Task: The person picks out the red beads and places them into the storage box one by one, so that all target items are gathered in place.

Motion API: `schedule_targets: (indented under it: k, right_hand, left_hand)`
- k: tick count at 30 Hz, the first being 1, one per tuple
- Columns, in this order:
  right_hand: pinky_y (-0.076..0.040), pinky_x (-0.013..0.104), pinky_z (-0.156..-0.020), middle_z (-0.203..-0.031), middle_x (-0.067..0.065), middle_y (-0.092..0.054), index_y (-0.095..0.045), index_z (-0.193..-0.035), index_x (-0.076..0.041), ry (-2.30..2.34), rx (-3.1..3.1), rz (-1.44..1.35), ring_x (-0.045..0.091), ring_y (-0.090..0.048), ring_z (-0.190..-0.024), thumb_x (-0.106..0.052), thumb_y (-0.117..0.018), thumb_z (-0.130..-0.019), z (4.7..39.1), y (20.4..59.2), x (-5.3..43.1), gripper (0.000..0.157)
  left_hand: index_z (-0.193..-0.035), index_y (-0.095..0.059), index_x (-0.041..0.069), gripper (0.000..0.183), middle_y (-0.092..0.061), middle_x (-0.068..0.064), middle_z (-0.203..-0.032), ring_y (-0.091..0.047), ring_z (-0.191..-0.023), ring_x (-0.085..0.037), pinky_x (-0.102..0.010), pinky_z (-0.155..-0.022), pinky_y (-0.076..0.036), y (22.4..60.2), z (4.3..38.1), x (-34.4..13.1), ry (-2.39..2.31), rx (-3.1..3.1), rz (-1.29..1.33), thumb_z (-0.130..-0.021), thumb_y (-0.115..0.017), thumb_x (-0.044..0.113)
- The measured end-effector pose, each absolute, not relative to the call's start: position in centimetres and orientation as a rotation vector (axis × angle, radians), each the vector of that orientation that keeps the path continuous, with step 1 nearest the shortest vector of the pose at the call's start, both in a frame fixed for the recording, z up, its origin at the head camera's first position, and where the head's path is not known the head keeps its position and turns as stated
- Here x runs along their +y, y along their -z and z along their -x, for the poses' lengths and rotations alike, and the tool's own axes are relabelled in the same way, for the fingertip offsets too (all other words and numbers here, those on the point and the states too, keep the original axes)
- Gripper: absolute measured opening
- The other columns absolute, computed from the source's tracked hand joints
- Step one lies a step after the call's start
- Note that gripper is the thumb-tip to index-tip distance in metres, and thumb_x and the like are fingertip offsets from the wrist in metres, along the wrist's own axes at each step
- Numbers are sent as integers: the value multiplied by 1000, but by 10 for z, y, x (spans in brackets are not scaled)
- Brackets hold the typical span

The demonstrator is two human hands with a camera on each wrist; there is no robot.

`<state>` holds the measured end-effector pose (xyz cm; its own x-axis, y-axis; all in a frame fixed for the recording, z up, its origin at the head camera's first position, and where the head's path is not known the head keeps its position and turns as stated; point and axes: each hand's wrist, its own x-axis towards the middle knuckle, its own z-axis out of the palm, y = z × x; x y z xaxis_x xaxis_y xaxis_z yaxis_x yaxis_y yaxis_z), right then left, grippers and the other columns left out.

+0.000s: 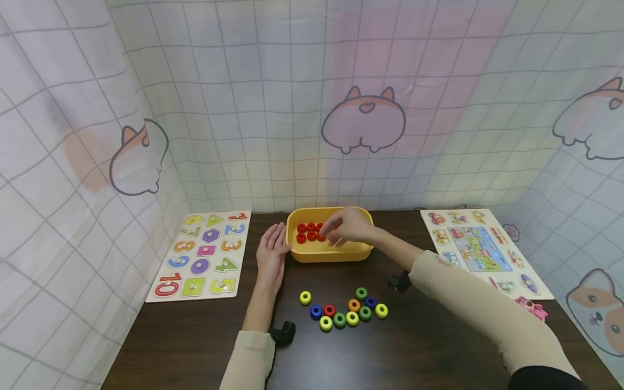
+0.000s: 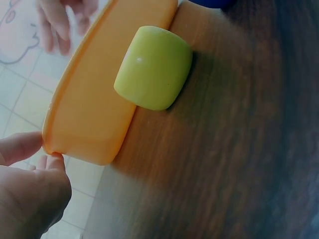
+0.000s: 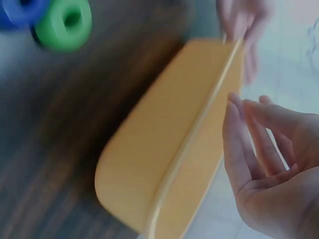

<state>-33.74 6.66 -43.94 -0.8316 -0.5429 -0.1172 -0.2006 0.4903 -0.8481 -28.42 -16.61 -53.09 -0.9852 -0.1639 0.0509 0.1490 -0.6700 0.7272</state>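
A yellow plastic tray (image 1: 331, 254) sits at the back middle of the table, with several red beads (image 1: 301, 238) grouped in its left part. My left hand (image 1: 273, 252) rests at the tray's left end, fingers extended along the outside; in the left wrist view its thumb (image 2: 20, 147) touches the rim corner. Over the tray's right half hovers my right hand (image 1: 348, 225), fingers loosely bent near the red beads. Between the right hand's fingertips, in the right wrist view, no bead shows. A yellow bead (image 2: 153, 68) appears large before the tray in the left wrist view.
Loose ring beads lie in front of the tray, among them a blue bead (image 1: 316, 311), an orange bead (image 1: 353, 306) and a green bead (image 1: 339, 320). A number puzzle board (image 1: 200, 254) lies left, a picture puzzle board (image 1: 482, 252) right. A gridded curtain (image 1: 292, 108) surrounds the table.
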Motion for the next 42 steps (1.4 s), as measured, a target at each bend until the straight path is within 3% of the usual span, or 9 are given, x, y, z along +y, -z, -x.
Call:
schedule_targets:
  k: [8, 15, 18, 30, 42]
  right_hand:
    - [-62, 38, -69, -98, 13, -74, -77, -96, -10, 1119, 2211, 819, 24, -72, -79, -2, -73, -84, 282, 439, 68, 15]
    - [-59, 28, -63, -88, -6, -75, -79, -94, -17, 839, 2228, 968, 12, -68, -71, -11, -78, -82, 256, 465, 70, 13]
    - [-58, 25, -60, -87, -8, -74, -80, -92, -20, 811, 2243, 999, 10, -67, -68, -12, -78, -82, 249, 476, 69, 13]
    - [-61, 34, -60, -90, -2, -75, -78, -94, -18, 922, 2099, 947, 21, -72, -67, -7, -74, -84, 245, 492, 65, 15]
    - [-62, 44, -65, -92, 4, -75, -78, -95, -12, 1015, 2054, 825, 32, -72, -71, 0, -74, -83, 245, 481, 67, 17]
  left_hand:
    - [-142, -40, 5, 68, -39, -18, -151, -43, -138, -23, -34, -112, -35, 538, 288, -165, 2678, -1214, -30, -83, -48, -28]
    - [-142, -39, 5, 69, -38, -19, -151, -41, -139, -25, -37, -114, -32, 540, 288, -164, 2672, -1213, -14, -83, -48, -28]
    - [-142, -40, 5, 69, -39, -19, -151, -41, -139, -25, -36, -113, -34, 541, 288, -164, 2672, -1208, -29, -82, -48, -28]
    - [-142, -40, 5, 67, -43, -16, -148, -43, -137, -24, -39, -115, -32, 539, 290, -164, 2662, -1221, -17, -84, -46, -28]
    - [-142, -39, 5, 67, -40, -18, -150, -41, -139, -25, -38, -115, -31, 539, 290, -164, 2678, -1215, -6, -84, -47, -28]
